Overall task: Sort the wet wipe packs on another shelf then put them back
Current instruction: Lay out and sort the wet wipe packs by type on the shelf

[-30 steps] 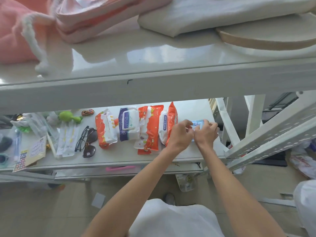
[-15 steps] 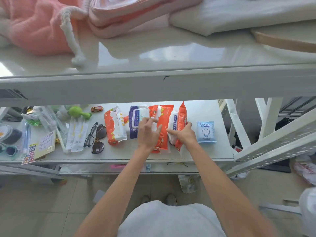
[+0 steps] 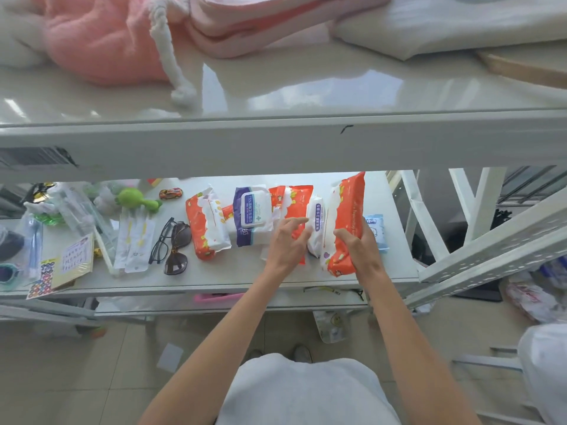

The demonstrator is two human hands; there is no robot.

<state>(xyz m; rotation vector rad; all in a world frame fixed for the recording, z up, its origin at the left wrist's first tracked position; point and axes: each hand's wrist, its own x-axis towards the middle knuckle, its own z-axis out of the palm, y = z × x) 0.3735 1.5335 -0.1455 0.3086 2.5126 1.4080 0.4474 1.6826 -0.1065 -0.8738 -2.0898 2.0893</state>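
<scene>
Below, we label the parts.
Right hand [image 3: 360,250]: our fingers clasp the orange wet wipe pack [image 3: 345,222], stood on edge at the row's right end.
Left hand [image 3: 288,243]: fingers spread, index touching the white pack [image 3: 316,228].
Shelf [image 3: 245,276]: row of packs; small blue pack [image 3: 376,230] far right.

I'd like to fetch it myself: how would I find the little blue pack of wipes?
Look at the lower white shelf, where a row of wipe packs lies. Go to the row's right end, past the tall orange pack gripped by the right hand. The small blue pack lies flat there, the only pale blue one.
</scene>
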